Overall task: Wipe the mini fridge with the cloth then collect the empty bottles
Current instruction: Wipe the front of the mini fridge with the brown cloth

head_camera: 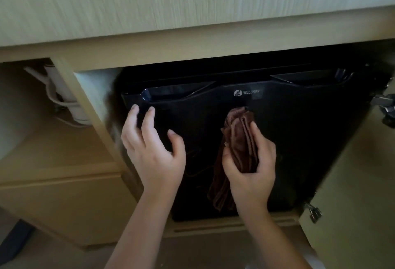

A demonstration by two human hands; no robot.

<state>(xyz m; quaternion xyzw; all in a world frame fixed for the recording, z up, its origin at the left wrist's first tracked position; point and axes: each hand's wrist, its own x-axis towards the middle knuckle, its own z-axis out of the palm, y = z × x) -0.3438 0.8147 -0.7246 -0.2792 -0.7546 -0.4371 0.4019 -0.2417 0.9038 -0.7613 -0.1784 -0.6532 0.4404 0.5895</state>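
The right hand (250,168) has its fingers (259,138) clenched around a folded brown cloth (239,138), pressed against the black Wellway mini fridge (299,140) door just below the logo. The left hand (154,151) is released, fingers spread, tips resting near the recessed door handle (177,92) above them. No bottles are visible. The cloth's loose tail hangs below the fingers and may drag, probably smearing the glossy door rather than cleaning it.

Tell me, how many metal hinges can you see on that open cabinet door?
2, both on the right: an upper hinge beside the mini fridge's top corner, and a lower hinge near its bottom corner. More may sit out of frame.
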